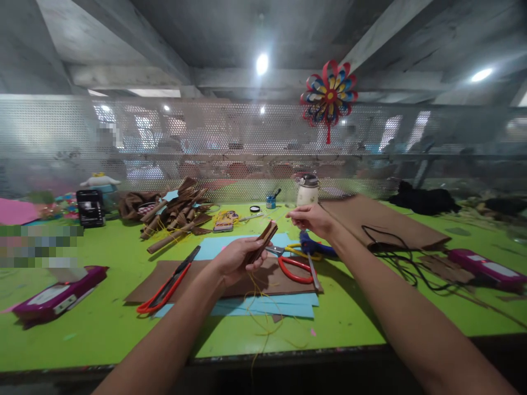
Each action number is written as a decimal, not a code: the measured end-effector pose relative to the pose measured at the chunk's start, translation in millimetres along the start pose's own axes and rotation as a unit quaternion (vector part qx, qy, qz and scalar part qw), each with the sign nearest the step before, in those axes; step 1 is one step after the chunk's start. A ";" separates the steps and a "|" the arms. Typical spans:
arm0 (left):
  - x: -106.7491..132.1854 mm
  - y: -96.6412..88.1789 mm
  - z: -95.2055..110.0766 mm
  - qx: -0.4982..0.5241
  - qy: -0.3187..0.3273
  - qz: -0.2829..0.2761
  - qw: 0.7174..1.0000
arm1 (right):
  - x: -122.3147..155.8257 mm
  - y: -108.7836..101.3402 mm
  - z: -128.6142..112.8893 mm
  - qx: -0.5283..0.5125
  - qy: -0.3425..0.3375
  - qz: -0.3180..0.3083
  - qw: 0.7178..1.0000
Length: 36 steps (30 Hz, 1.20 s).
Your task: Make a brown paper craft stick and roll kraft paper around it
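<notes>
I have the left hand [241, 256] closed around folded brown paper [265, 241], above the table [349, 318]. Right fingertips pinched nearby; contents: cannot tell. Folding looks done; yellow thread [268, 332] trails loose.

My single head-worn view, from above the near edge of the tabletop [99, 345], facing forward and down toward its far edge, left hand [241, 257] and right hand [313, 218] close in, perforated screen [230, 131] beyond, ceiling [242, 33] overhead.
</notes>
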<state>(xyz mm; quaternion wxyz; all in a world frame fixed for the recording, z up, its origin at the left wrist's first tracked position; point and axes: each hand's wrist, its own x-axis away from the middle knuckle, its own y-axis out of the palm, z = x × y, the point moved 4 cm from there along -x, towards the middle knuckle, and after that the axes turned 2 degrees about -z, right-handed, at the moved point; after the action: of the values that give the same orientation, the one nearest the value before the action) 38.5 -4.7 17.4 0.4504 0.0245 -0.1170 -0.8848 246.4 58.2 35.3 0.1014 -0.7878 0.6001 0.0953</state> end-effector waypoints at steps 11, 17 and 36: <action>1.3 2.9 0.4 -0.037 -0.001 -0.011 0.999 | -6.7 -0.7 0.4 0.004 -0.040 0.093 0.995; -2.2 -0.4 -5.3 -0.030 -0.012 -0.020 0.999 | -6.4 1.1 -6.6 0.028 -0.069 0.138 0.988; -3.9 -10.6 5.4 0.073 0.108 0.066 0.989 | 4.9 60.9 10.5 0.320 -0.004 -0.060 0.945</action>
<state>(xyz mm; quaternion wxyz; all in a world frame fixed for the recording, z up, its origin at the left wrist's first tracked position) 31.6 5.5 20.0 0.5152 0.1449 -0.1334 -0.8341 188.6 40.7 21.1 0.3560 -0.7478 0.5504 -0.1052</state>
